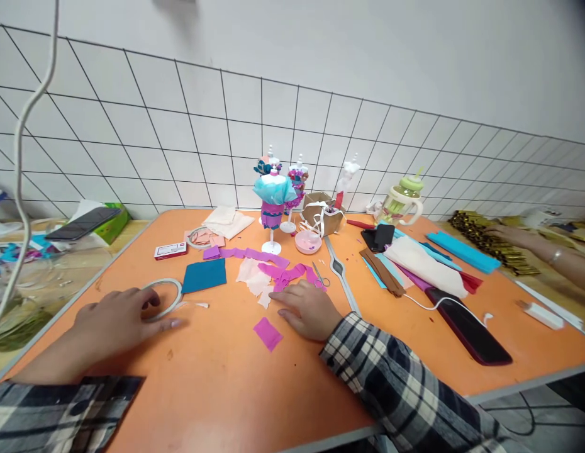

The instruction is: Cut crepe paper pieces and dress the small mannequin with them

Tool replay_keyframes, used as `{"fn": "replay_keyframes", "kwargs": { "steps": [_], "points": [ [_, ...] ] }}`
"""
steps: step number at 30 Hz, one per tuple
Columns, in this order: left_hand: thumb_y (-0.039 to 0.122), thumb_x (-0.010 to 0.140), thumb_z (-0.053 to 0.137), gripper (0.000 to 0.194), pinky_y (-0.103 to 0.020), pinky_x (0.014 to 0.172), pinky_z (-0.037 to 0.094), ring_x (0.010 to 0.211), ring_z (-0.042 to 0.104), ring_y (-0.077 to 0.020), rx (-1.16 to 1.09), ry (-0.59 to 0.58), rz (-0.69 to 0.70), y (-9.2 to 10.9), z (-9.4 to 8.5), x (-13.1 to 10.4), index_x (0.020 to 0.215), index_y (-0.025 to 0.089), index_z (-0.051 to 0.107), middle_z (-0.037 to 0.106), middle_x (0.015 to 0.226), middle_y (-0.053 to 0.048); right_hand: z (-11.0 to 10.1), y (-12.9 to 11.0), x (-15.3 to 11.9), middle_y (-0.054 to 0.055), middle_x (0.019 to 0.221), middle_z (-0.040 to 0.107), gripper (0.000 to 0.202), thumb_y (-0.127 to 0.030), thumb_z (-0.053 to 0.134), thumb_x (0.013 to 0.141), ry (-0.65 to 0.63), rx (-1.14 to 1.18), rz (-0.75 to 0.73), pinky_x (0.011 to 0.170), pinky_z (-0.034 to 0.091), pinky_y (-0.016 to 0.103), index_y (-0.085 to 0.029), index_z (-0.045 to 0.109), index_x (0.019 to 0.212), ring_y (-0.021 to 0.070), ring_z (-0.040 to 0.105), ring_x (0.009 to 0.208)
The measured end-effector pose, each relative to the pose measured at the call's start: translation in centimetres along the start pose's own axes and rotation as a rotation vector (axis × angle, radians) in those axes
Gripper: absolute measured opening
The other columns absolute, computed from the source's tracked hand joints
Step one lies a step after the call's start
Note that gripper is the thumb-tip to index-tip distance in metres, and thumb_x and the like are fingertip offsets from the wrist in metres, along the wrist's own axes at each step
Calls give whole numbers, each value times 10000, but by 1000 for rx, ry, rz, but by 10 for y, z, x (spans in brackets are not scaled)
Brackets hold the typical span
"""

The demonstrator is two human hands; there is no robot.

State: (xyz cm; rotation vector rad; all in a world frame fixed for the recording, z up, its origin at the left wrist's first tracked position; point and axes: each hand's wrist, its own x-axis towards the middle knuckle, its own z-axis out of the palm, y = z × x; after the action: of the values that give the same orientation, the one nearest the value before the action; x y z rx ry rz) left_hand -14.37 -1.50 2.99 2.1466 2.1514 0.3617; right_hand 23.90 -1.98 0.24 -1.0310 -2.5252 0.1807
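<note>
My left hand (116, 321) curves over the near left side of a roll of narrow tape (175, 301), fingers on its ring and thumb out to the right. A loose tape end lies beside the roll. On the right, my right hand (314, 308) rests with index finger and thumb apart, its fingertip at the edge of pale pink paper scraps (252, 274). Just in front of that hand lies a small magenta paper piece (268, 333). Magenta strips (273, 274) and small scissors (322, 280) are beyond it. A teal paper square (205, 275) sits between my hands.
Small dress-form stands, one in a turquoise and purple paper dress (272, 195), stand at the back near a pink bowl (308, 241). Coloured paper, a dark phone-like device (472, 327) and a green-lidded bottle (403, 200) are right. Another person's hand (523, 242) reaches in far right.
</note>
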Motion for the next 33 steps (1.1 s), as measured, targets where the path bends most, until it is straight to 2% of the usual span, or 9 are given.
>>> {"fn": "replay_keyframes", "kwargs": {
  "steps": [3,6,10,13,17,21,23,28,33],
  "points": [
    [734,674,566,492,-397,682,439,842,605,-314,183,-165,3,-5,14,-6,752,253,632,714,851,-32,5,-6,3,82,1260,607,437,-439,485,942,-89,-44,-85,887,389,368,-223,526,1319,225,510,1073],
    [629,814,470,398,-369,642,429,802,622,-306,158,-205,-7,-3,18,-7,822,259,615,699,828,-35,7,-8,4,71,1164,655,374,-475,446,954,-131,-76,-63,859,380,381,-218,627,1157,226,518,1049],
    [484,903,384,275,-321,644,450,677,621,-225,-106,-142,-49,1,7,-6,824,243,491,657,729,9,5,-2,1,50,1134,673,331,-459,478,944,-84,-20,-28,851,392,362,-236,654,1113,206,553,1015],
    [431,940,318,259,-312,746,485,765,627,-200,-341,-29,1,11,-7,-10,845,248,474,648,718,33,1,1,-1,42,1148,671,268,-345,474,959,31,45,-20,873,408,339,-240,669,1110,186,573,1011],
    [387,961,344,287,-378,984,420,1160,557,-248,-500,128,188,44,-7,-23,1163,270,512,679,1158,-17,-5,-3,-1,48,1057,695,264,-285,477,951,277,117,62,868,439,336,-220,639,1149,182,588,978],
    [227,940,349,425,-459,1046,352,1170,552,-272,-342,47,646,101,18,-31,1358,271,417,631,1278,-80,-5,-18,1,90,1171,639,536,-336,557,897,561,181,91,830,478,366,-199,404,1391,208,579,997],
    [110,906,338,576,-502,1088,288,1218,522,-261,-295,-14,773,130,30,-32,1461,254,282,582,1341,-97,-4,-24,0,113,1184,621,672,-363,623,844,695,182,32,765,493,376,-197,331,1426,226,583,972],
    [87,837,408,836,-565,1063,315,1257,469,-304,-537,-43,766,167,46,-39,1529,214,-43,412,1475,-164,-10,-31,-5,15,864,685,251,-157,635,814,823,80,-145,663,448,315,-267,627,1040,157,585,736],
    [310,974,371,661,-514,1157,216,1426,269,-298,-1013,-199,641,168,60,-61,1533,259,23,276,1571,-117,-10,-33,-7,-20,794,712,193,-128,633,815,735,-52,-264,595,429,287,-269,667,943,134,539,649]
  ]
}}
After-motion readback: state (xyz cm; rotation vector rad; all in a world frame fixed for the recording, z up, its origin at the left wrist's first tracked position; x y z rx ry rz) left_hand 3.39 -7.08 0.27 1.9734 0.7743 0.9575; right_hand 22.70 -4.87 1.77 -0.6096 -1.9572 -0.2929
